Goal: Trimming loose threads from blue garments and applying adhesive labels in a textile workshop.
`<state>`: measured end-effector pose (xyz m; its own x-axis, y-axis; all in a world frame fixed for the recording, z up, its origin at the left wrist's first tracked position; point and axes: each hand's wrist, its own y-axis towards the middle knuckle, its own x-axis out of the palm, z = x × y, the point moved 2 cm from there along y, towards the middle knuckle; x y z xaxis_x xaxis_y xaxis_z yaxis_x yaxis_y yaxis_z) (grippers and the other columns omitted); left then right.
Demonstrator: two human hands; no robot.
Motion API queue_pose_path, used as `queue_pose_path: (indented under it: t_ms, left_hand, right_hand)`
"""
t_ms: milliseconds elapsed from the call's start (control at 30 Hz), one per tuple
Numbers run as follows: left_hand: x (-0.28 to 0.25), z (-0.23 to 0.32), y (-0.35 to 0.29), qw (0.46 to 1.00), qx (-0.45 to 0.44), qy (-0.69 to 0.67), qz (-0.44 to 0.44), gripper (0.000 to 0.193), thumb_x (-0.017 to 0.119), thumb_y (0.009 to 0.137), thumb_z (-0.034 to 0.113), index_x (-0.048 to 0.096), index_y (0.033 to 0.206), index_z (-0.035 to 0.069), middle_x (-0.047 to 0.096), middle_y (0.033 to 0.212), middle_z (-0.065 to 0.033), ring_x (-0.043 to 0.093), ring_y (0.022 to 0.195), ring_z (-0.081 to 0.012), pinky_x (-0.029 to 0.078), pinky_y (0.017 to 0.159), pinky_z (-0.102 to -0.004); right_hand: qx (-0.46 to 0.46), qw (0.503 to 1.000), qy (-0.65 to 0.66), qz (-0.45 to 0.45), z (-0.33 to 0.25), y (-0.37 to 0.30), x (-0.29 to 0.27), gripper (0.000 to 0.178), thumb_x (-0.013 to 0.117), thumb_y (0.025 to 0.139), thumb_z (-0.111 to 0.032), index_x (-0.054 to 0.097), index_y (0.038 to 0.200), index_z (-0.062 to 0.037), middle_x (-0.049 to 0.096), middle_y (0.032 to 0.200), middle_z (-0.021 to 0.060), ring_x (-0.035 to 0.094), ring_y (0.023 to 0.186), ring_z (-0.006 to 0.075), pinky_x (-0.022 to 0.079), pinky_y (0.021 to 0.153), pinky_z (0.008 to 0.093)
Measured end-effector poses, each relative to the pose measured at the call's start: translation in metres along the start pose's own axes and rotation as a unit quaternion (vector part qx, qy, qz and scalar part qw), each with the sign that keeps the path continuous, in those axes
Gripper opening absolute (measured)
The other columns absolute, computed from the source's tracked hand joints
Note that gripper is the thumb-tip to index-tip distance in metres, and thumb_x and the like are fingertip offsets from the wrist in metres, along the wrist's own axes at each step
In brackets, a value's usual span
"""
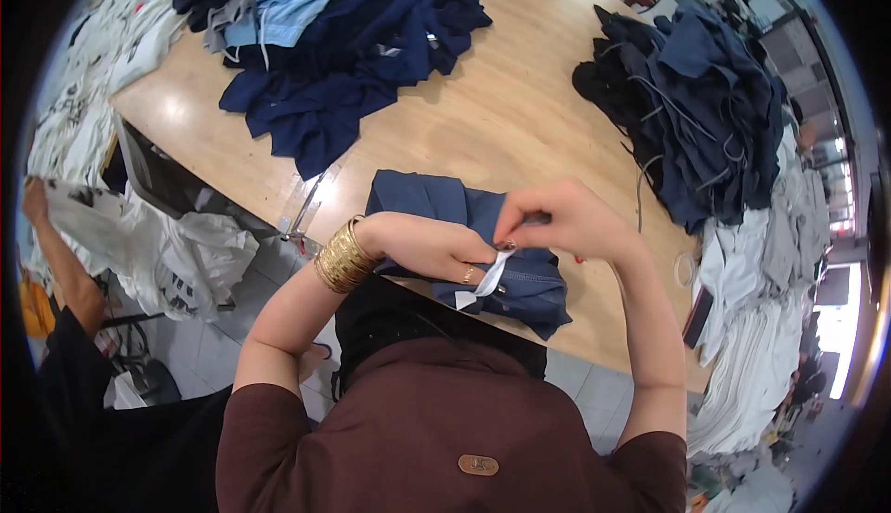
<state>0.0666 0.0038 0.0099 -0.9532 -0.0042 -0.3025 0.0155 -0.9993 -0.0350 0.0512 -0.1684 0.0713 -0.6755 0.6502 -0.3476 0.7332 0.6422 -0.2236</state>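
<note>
A folded slate-blue garment lies at the table's near edge, in front of my body. My left hand, with gold bangles at its wrist, reaches across it and grips the garment near a white strip. Part of the left fingers is hidden against the cloth. My right hand is bent over the garment's right part, thumb and forefinger pinched together close to the strip's upper end. Whatever sits in that pinch is too small to name.
Navy and light blue garments are heaped at the table's far left. A dark blue and black heap with cords lies at right. White cloth stacks stand beyond the right edge. Another person's arm holds white cloth at left.
</note>
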Motion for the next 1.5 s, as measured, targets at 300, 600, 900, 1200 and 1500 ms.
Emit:
queue_pose_path:
  t_ms: [300, 600, 900, 1200, 1500]
  left_hand:
    - [0.007, -0.060, 0.009, 0.873, -0.045, -0.338, 0.349, 0.029, 0.045, 0.098, 0.023, 0.063, 0.092, 0.001, 0.058, 0.077, 0.0031, 0.048, 0.069, -0.0022, 0.041, 0.064, -0.0177]
    - [0.010, -0.118, 0.028, 0.802, -0.107, -0.207, 0.550, 0.014, 0.059, 0.087, 0.010, 0.051, 0.086, -0.002, 0.058, 0.078, -0.0065, 0.053, 0.070, -0.0092, 0.044, 0.063, -0.0248]
    - [-0.010, -0.103, 0.020, 0.953, -0.100, -0.162, 0.236, 0.013, 0.062, 0.086, 0.009, 0.053, 0.089, 0.000, 0.057, 0.082, -0.0003, 0.049, 0.077, -0.0033, 0.043, 0.071, -0.0197]
    - [-0.006, -0.081, 0.012, 0.929, -0.037, -0.301, 0.211, 0.015, 0.055, 0.090, 0.006, 0.048, 0.103, 0.005, 0.055, 0.092, 0.0003, 0.050, 0.086, -0.0045, 0.040, 0.078, -0.0188]
    - [0.012, -0.052, -0.007, 0.936, -0.023, -0.138, 0.324, 0.020, 0.057, 0.086, 0.018, 0.057, 0.099, 0.002, 0.053, 0.111, -0.0075, 0.046, 0.108, -0.0179, 0.034, 0.096, -0.0300]
  right_hand:
    - [0.116, 0.865, 0.373, 0.314, 0.101, 0.005, 0.056, 0.006, 0.057, 0.086, -0.004, 0.063, 0.088, -0.0011, 0.051, 0.064, -0.0026, 0.041, 0.050, 0.0027, 0.025, 0.043, 0.0185]
    - [-0.106, 0.863, -0.360, 0.338, 0.084, 0.007, 0.068, 0.008, 0.061, 0.079, -0.003, 0.057, 0.086, -0.0042, 0.056, 0.092, 0.0080, 0.057, 0.075, 0.0246, 0.048, 0.062, 0.0355]
    - [-0.109, 0.941, -0.169, 0.273, 0.091, 0.000, 0.062, 0.013, 0.061, 0.083, -0.009, 0.059, 0.097, -0.0074, 0.058, 0.103, 0.0089, 0.061, 0.079, 0.0288, 0.050, 0.067, 0.0361]
    - [-0.072, 0.920, -0.153, 0.353, 0.080, -0.005, 0.058, 0.011, 0.063, 0.082, -0.004, 0.061, 0.092, -0.0029, 0.060, 0.086, 0.0102, 0.061, 0.077, 0.0262, 0.048, 0.066, 0.0323]
    - [-0.070, 0.902, -0.076, 0.419, 0.081, -0.004, 0.078, 0.011, 0.059, 0.085, -0.004, 0.058, 0.096, -0.0010, 0.061, 0.088, 0.0127, 0.062, 0.080, 0.0284, 0.048, 0.070, 0.0314]
